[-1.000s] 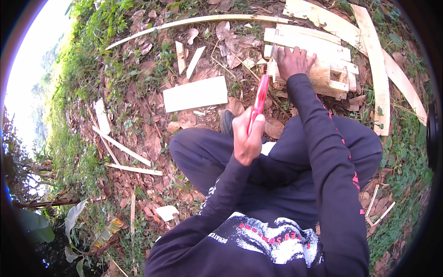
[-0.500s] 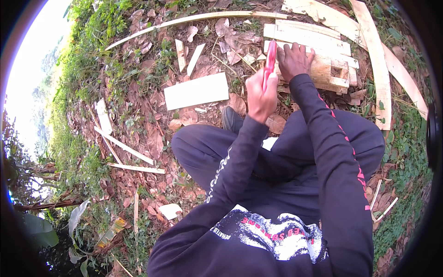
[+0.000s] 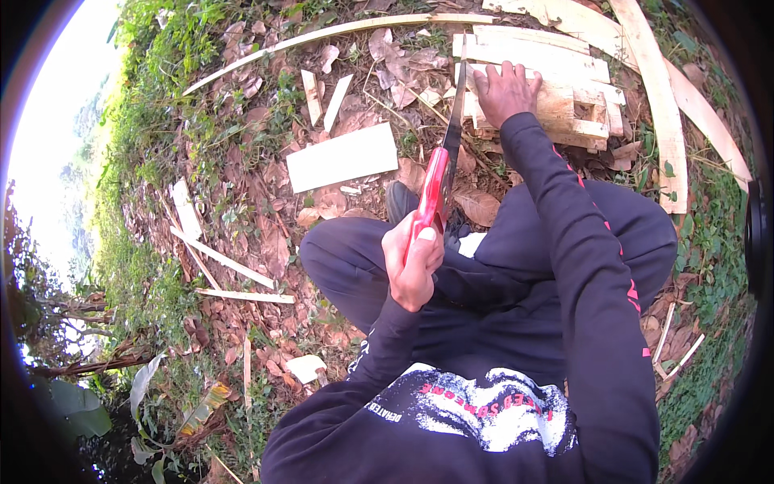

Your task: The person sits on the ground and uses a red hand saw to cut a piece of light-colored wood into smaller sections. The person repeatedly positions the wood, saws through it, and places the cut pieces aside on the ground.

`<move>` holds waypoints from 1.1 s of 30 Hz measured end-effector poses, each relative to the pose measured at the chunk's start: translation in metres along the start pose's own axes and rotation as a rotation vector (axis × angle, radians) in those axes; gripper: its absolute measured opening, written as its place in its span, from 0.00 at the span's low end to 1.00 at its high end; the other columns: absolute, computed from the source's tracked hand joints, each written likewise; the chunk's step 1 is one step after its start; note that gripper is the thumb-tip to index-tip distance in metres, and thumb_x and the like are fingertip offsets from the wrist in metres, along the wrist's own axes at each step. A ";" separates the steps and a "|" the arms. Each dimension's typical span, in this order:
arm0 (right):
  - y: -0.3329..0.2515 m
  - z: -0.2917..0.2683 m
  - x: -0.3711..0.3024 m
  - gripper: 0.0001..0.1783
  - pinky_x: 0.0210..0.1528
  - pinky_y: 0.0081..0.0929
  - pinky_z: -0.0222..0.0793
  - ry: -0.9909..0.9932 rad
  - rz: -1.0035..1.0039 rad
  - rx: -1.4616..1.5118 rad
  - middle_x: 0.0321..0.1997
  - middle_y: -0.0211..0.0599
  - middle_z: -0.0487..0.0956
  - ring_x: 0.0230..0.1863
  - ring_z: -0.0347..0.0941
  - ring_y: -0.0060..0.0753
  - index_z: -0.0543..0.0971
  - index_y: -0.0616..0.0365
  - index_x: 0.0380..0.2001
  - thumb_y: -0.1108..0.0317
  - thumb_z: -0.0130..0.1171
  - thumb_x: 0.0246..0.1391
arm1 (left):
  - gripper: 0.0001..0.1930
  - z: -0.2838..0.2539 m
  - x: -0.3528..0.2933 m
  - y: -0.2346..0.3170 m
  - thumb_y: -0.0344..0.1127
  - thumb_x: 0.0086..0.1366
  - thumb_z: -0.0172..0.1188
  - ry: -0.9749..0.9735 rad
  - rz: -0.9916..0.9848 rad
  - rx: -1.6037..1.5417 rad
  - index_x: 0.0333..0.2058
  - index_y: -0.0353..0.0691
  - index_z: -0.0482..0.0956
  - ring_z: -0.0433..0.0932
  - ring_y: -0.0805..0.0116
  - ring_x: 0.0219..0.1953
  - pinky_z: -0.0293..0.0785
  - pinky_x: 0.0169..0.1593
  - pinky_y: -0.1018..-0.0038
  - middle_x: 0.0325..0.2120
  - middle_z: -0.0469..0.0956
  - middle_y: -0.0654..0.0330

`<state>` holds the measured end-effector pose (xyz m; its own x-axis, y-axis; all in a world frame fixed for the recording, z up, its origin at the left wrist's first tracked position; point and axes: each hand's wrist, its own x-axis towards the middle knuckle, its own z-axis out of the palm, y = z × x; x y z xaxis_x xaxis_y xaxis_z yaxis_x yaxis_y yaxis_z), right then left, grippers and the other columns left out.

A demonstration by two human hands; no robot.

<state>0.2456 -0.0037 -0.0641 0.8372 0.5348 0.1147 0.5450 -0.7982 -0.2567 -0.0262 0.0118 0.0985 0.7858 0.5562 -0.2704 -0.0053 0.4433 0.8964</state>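
My left hand (image 3: 413,260) is wrapped round the red handle of a hand saw (image 3: 434,184). Its dark blade points away from me, with the far part along the left ends of a stack of pale wooden boards (image 3: 556,66). On top of this stack, close to the blade, my right hand (image 3: 508,93) lies palm down with its fingers spread, pressing a board. Some boards under it show square block ends and a gap at the right side. Whether the teeth are in the wood cannot be made out.
A white rectangular board (image 3: 343,157) lies on leaf-covered ground left of the stack. Two short wood offcuts (image 3: 337,103) are beyond it. Long planks (image 3: 657,105) curve round the far right, and thin strips (image 3: 226,258) lie to the left. My crossed legs (image 3: 592,230) are below the stack.
My left hand has drawn the saw back toward me and slightly left, so more of the blade shows. My right hand has stayed on the stack, nearly unmoved.
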 end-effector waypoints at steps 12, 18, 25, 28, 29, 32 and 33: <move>-0.008 -0.002 0.011 0.25 0.64 0.58 0.47 -0.026 0.091 -0.006 0.48 0.46 0.75 0.57 0.67 0.47 0.80 0.45 0.51 0.47 0.38 0.67 | 0.11 0.037 0.105 -0.025 0.32 0.67 0.48 0.082 0.111 0.183 0.23 0.42 0.65 0.55 0.84 0.15 0.49 0.18 0.82 0.15 0.61 0.72; -0.006 -0.001 0.010 0.28 0.66 0.62 0.45 -0.052 0.084 -0.014 0.50 0.43 0.76 0.59 0.67 0.47 0.80 0.45 0.52 0.45 0.33 0.68 | 0.09 0.008 -0.007 -0.001 0.35 0.68 0.51 0.073 -0.004 0.029 0.31 0.35 0.70 0.56 0.86 0.16 0.49 0.19 0.85 0.17 0.62 0.72; -0.004 -0.010 -0.003 0.27 0.64 0.64 0.48 -0.100 -0.016 0.025 0.47 0.31 0.80 0.56 0.70 0.40 0.82 0.46 0.47 0.49 0.33 0.70 | 0.13 0.013 0.048 -0.018 0.35 0.68 0.50 0.074 0.058 0.074 0.24 0.39 0.66 0.56 0.84 0.14 0.49 0.17 0.83 0.14 0.60 0.72; -0.005 -0.013 -0.002 0.26 0.61 0.61 0.51 -0.035 -0.056 0.059 0.46 0.30 0.81 0.54 0.70 0.39 0.82 0.47 0.44 0.48 0.37 0.68 | 0.15 0.025 0.142 -0.044 0.34 0.67 0.51 0.077 0.153 0.198 0.20 0.39 0.66 0.60 0.81 0.14 0.53 0.19 0.79 0.13 0.63 0.70; -0.008 -0.013 -0.002 0.26 0.61 0.61 0.51 -0.028 -0.065 0.043 0.46 0.31 0.81 0.54 0.70 0.39 0.82 0.47 0.44 0.47 0.37 0.68 | 0.15 0.026 0.168 -0.050 0.33 0.66 0.51 0.062 0.239 0.308 0.19 0.38 0.67 0.61 0.80 0.14 0.54 0.19 0.78 0.13 0.64 0.70; -0.004 -0.012 0.004 0.28 0.61 0.60 0.51 -0.045 -0.054 -0.013 0.45 0.33 0.81 0.53 0.71 0.41 0.82 0.48 0.44 0.42 0.39 0.66 | 0.13 0.038 0.185 -0.044 0.32 0.65 0.51 0.071 0.212 0.306 0.20 0.37 0.70 0.63 0.80 0.15 0.57 0.20 0.76 0.13 0.65 0.69; -0.004 -0.013 0.004 0.28 0.60 0.60 0.50 -0.044 -0.045 -0.007 0.45 0.33 0.81 0.53 0.71 0.42 0.82 0.47 0.44 0.41 0.39 0.65 | 0.13 0.037 0.181 -0.045 0.32 0.65 0.51 0.067 0.197 0.266 0.21 0.37 0.70 0.62 0.81 0.15 0.56 0.19 0.77 0.14 0.65 0.70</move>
<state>0.2470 -0.0022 -0.0503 0.8092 0.5817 0.0832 0.5823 -0.7749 -0.2457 0.1390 0.0669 0.0223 0.7434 0.6616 -0.0978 0.0158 0.1287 0.9916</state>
